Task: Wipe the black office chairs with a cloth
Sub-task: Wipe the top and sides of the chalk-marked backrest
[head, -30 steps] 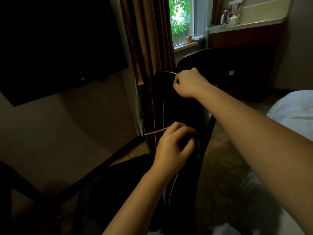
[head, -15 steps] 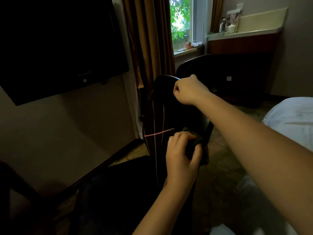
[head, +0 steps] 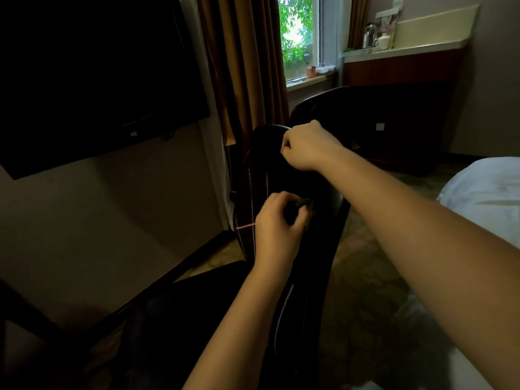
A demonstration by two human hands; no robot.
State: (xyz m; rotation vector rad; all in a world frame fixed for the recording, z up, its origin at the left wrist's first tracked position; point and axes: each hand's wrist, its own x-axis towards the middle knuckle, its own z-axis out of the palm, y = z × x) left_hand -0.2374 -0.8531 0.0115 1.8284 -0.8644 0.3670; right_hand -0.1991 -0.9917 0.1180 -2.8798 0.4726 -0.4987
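- Left hand (head: 277,225) grips a dark cloth (head: 305,203) — pressed against the black chair's pink-stitched backrest (head: 323,235).
- Right hand (head: 305,147), fingers curled, clutches the backrest's top edge.

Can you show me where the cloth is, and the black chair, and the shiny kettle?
cloth (head: 305,203): head view, the green bunched edge that shows.
black chair (head: 264,147): head view, upper left of its backrest.
kettle (head: 369,38): head view, its shiny metal body.
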